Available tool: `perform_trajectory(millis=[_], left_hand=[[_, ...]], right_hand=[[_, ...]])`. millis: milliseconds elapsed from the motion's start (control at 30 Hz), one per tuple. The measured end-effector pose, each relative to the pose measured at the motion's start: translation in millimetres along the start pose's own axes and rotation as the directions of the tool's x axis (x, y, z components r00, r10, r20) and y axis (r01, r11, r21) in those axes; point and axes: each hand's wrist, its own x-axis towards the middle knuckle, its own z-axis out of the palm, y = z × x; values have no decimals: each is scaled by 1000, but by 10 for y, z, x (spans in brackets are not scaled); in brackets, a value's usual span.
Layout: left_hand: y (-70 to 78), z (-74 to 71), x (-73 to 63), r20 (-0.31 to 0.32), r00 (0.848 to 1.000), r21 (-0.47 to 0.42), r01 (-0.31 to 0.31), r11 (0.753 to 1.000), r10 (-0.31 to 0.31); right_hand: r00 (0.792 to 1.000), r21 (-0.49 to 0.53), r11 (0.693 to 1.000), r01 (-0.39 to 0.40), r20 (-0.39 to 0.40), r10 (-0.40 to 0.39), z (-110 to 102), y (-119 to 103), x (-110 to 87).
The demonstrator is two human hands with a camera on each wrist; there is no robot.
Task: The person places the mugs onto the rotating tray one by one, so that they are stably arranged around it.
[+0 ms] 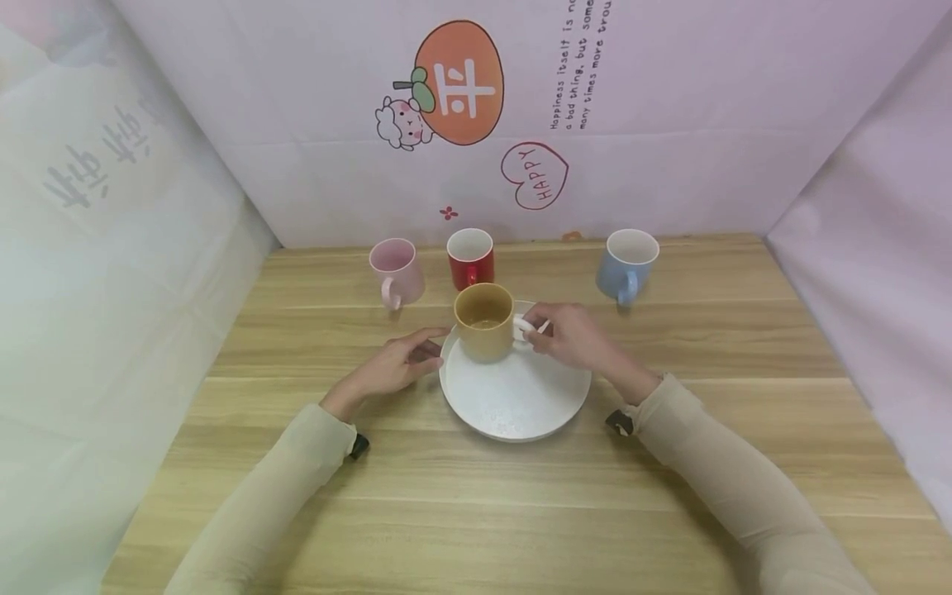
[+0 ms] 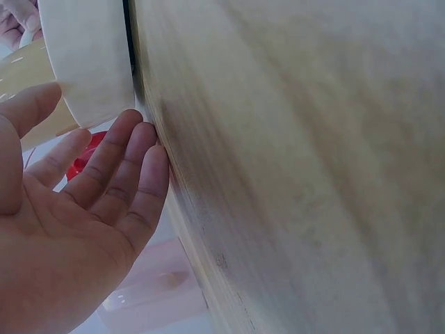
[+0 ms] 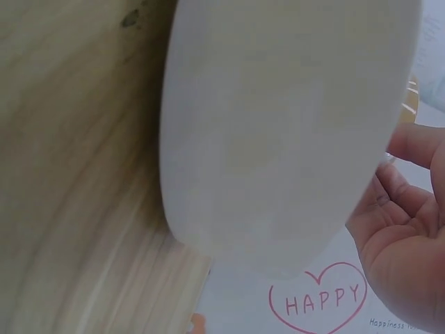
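A tan mug with a white handle is at the back left part of a round white plate. My right hand pinches the mug's handle, its thumb and fingers over the plate's back right side. The right wrist view shows the plate's pale side wall covering part of my fingers and most of the mug. My left hand is beside the plate's left rim, fingers loosely extended. In the left wrist view, its palm faces the camera and the thumb is at the plate's edge.
Behind the plate stand a pink mug, a red mug with a white inside, and a light blue mug farther right. Printed white cloth rises behind and beside the wooden table.
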Motion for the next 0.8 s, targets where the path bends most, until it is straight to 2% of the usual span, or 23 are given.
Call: perform_trajectory(millis=[300, 600, 800], left_hand=[[-11, 2, -10, 0, 1000, 5, 9, 1000, -9], [-10, 4, -8, 0, 1000, 10, 13, 1000, -13], [9, 3, -7, 5, 1000, 20, 24, 1000, -24]], right_hand=[[1000, 2, 1000, 6, 18, -6, -10, 20, 15], [993, -44, 995, 95, 71, -91, -89, 25, 42], [987, -82, 985, 152, 60, -147, -116, 68, 115]])
